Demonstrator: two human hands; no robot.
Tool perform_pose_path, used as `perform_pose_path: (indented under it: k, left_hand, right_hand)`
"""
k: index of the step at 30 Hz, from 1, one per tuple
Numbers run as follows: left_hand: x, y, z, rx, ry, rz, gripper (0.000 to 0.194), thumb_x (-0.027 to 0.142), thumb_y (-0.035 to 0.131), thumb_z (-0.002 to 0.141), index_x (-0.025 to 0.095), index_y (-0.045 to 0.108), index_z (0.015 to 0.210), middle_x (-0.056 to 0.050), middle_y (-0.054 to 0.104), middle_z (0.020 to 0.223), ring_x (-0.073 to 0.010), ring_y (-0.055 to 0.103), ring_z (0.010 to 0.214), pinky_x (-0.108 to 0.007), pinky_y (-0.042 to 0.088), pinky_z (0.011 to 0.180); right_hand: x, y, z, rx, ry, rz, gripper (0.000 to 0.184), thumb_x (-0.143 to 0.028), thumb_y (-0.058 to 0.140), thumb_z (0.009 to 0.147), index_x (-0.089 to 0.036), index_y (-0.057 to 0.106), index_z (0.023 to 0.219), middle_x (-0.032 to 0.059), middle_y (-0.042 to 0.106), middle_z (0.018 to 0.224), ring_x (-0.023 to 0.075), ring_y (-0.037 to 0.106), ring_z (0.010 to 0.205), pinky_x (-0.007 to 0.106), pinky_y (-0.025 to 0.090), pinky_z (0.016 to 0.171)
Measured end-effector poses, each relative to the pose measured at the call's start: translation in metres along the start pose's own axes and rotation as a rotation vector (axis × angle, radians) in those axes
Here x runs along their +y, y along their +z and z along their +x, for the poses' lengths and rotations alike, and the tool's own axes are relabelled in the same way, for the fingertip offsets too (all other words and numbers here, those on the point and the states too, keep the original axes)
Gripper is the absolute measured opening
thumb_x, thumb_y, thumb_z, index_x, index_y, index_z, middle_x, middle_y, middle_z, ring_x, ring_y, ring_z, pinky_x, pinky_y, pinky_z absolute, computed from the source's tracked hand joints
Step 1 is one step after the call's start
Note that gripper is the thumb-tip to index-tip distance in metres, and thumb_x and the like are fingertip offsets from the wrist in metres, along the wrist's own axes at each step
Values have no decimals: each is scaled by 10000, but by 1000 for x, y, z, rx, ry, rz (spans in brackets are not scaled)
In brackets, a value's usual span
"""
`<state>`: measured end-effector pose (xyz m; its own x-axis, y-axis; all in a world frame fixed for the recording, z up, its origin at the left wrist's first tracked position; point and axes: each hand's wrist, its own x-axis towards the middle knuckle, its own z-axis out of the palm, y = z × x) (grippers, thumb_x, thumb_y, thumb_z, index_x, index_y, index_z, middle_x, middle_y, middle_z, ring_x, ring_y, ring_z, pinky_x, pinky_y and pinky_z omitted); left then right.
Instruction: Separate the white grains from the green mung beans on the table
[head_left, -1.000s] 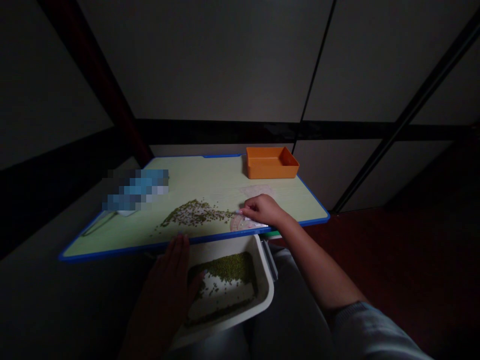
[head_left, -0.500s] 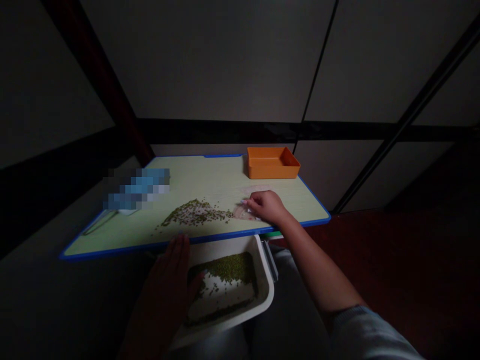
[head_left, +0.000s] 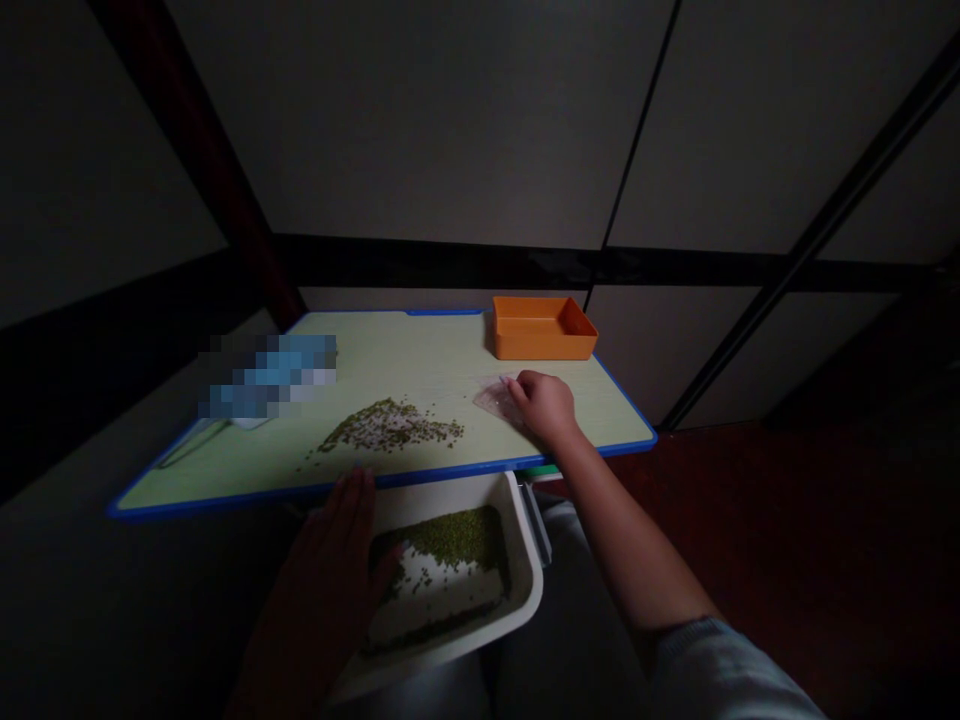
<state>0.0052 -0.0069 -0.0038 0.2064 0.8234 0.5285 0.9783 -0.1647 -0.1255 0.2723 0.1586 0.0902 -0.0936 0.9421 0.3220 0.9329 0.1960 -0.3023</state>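
On the board, my right hand [head_left: 546,408] pinches a clear plastic bag [head_left: 495,398] between thumb and fingers. The bag lies partly flattened under the hand, and small pale marks show on it. To its left spreads a loose pile of small green beans [head_left: 397,425], some brownish. My left hand [head_left: 330,570] is in shadow over the left side of a white plastic bin [head_left: 529,590]. Its fingers stretch toward the board's front edge, and its thumb points into the bin. More green beans [head_left: 465,538] lie in the bin, heaped toward its far right.
An orange box [head_left: 544,345] stands at the board's back right. A blurred-out blue and white item [head_left: 277,375] lies at the left. The yellowish board [head_left: 375,345] has a blue rim, with the bin below its front edge. Cabinet panels [head_left: 435,120] rise behind.
My right hand has moved slightly right and away from me, drawing the plastic bag away from the bean pile. My left hand stays at the bin.
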Motion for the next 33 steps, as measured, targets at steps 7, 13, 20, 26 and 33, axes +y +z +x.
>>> perform_pose_path:
  k: [7, 13, 20, 26, 33]
  left_hand:
    - [0, -2, 0, 1, 18, -6, 794, 593, 238, 903, 109, 73, 1510, -201, 362, 1529, -322, 360, 1412, -493, 374, 1074]
    - [-3, 3, -2, 40, 65, 54, 799, 571, 288, 895, 120, 57, 1513, -192, 401, 1508, -313, 420, 1376, -456, 420, 1033]
    - [-1, 3, 0, 98, 51, 105, 813, 587, 285, 893, 77, 110, 1503, -200, 459, 1465, -299, 467, 1341, -429, 429, 1029]
    - [1, -3, 1, 75, 56, 109, 798, 570, 288, 897, 75, 123, 1501, -186, 470, 1461, -293, 473, 1336, -420, 442, 1014]
    - [0, 3, -1, 89, 36, 86, 801, 550, 344, 884, 103, 113, 1507, -172, 456, 1476, -282, 464, 1345, -418, 441, 1013]
  right_hand:
    - [-7, -1, 2, -53, 15, -148, 442, -448, 350, 990, -195, 707, 927, 126, 740, 908, 223, 674, 808, 280, 355, 631]
    - [-23, -4, 12, -118, -99, -250, 437, -450, 348, 980, -175, 688, 984, 155, 738, 921, 260, 700, 826, 302, 442, 664]
    - [-56, 2, 49, -209, -158, -229, 433, -439, 381, 987, -131, 670, 1082, 192, 721, 1066, 236, 687, 966, 281, 488, 778]
    - [-74, 19, 64, -242, -279, -252, 407, -401, 362, 1002, -140, 650, 1124, 184, 717, 1084, 248, 682, 1011, 299, 486, 796]
    - [-81, 24, 60, -268, -434, -315, 453, -437, 329, 1009, -148, 655, 1131, 186, 720, 1072, 236, 681, 1012, 299, 451, 813]
